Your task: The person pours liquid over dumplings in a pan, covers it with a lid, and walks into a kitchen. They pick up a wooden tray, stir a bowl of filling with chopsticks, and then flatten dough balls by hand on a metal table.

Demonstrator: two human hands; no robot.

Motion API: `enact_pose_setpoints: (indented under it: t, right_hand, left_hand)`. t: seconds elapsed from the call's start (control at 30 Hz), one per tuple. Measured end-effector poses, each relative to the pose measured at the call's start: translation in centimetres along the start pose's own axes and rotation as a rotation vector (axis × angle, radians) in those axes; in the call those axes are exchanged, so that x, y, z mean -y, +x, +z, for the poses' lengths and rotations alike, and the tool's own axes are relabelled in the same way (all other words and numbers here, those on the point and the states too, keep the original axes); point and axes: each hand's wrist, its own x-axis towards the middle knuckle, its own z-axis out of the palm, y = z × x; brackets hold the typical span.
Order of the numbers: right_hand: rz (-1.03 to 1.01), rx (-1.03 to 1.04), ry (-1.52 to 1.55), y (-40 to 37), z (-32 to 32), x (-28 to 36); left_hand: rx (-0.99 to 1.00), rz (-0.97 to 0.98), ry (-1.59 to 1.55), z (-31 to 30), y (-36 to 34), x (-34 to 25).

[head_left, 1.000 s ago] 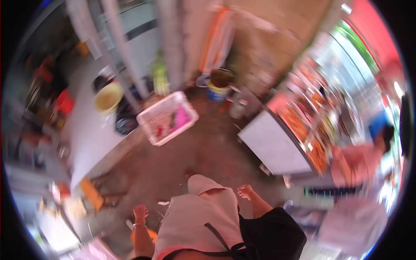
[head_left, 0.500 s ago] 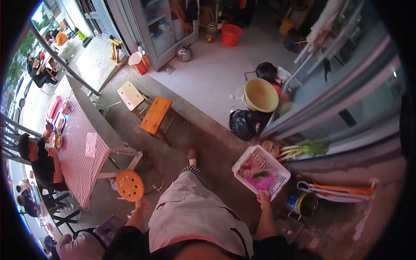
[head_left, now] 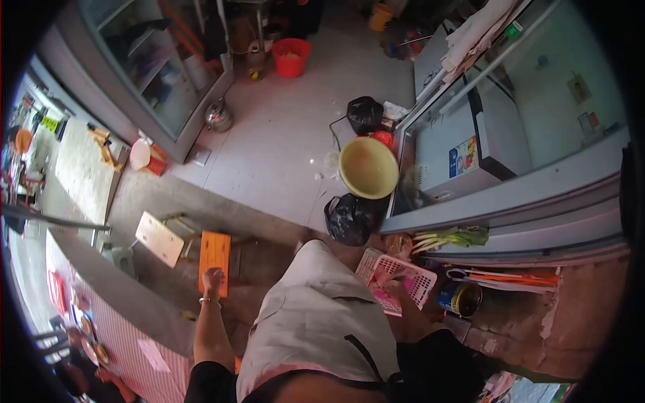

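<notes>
My left hand (head_left: pixel 213 281) is curled closed above the front end of an orange wooden stool (head_left: pixel 215 250), with nothing showing in it. A pale wooden stool (head_left: pixel 159 238) stands just beyond. On my other side, my right hand (head_left: pixel 396 287) reaches over a white perforated plastic basket (head_left: pixel 422 281), which has something bright pink inside. My right fingers overlap the basket's contents and are partly hidden, so I cannot tell whether they grip anything. Green onions (head_left: pixel 451 238) lie beside the basket, along the door sill.
A large yellow basin (head_left: pixel 368 168) and black plastic bags (head_left: pixel 349 219) stand by the glass door. Right of the basket sits an open tin (head_left: pixel 461 297). A table with a checked cloth (head_left: pixel 124 336) is at lower left; a red tub (head_left: pixel 291 58) stands farther inside.
My view has turned right and moved toward the stools. My right hand has gone from the basket's rim to over its inside. My left hand has moved from the round orange stool to the rectangular one.
</notes>
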Motion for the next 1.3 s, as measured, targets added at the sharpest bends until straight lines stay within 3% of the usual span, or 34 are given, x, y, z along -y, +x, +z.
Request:
enact_pose_setpoints:
  t: [0.13,0.23,0.33,0.37,0.4,0.47,0.53,0.63,0.73,0.83,0.9,0.97,1.03,1.17,1.27,1.3]
  right_hand:
    - [0.090,-0.039,0.064,5.8,-0.1,7.2]
    - [0.102,0.016,0.158,12.1,0.1,13.5]
    - [-0.023,0.206,0.290,21.1,-0.3,19.2]
    - [0.008,0.104,0.146,21.4,-0.1,24.4]
    - [-0.093,0.172,0.226,22.5,-1.0,28.9]
    - [-0.430,0.058,-0.052,26.0,-2.6,37.6]
    - [-0.496,0.012,0.106,25.4,-4.3,47.7]
    - [-0.476,0.052,0.204,30.0,-6.3,57.4]
    - [-0.524,0.042,0.115,35.1,-8.2,63.7]
    - [-0.433,-0.033,-0.246,39.5,-10.7,68.1]
    - [-0.548,-0.076,-0.246,45.6,-11.6,64.7]
    - [-0.223,0.062,0.490,44.9,-13.0,65.4]
    - [0.200,-0.133,0.544,41.8,-14.4,69.7]
    - [0.229,-0.115,0.672,43.5,-17.0,73.4]
    - [0.260,-0.291,0.731,45.5,-18.9,80.6]
    - [0.247,-0.244,0.717,47.6,-19.7,82.1]
  left_hand:
    - [0.023,0.154,0.013,7.1,9.5,-13.1]
    - [0.244,0.238,0.152,9.6,16.3,-19.1]
    - [0.141,0.045,0.185,12.4,17.6,-26.3]
    - [0.131,-0.006,0.198,12.5,18.0,-27.9]
    - [0.121,-0.054,0.205,12.8,18.4,-29.8]
    - [0.064,-0.080,0.185,13.4,19.8,-33.3]
    - [0.028,-0.108,0.130,14.1,20.8,-35.9]
    - [0.069,-0.120,0.060,15.1,25.0,-39.8]
    - [0.135,-0.162,0.012,17.2,31.4,-42.8]
    - [0.019,-0.235,0.130,21.0,37.9,-49.1]
    - [0.071,-0.333,0.038,23.7,44.4,-53.3]
    - [0.087,-0.304,0.060,27.8,47.9,-61.0]
    - [0.087,-0.282,0.162,32.7,54.2,-66.7]
    - [0.283,-0.038,0.304,45.5,61.9,-84.6]
    - [0.428,0.293,0.255,58.7,67.1,-96.0]
    - [0.470,0.366,0.268,63.2,68.6,-99.8]
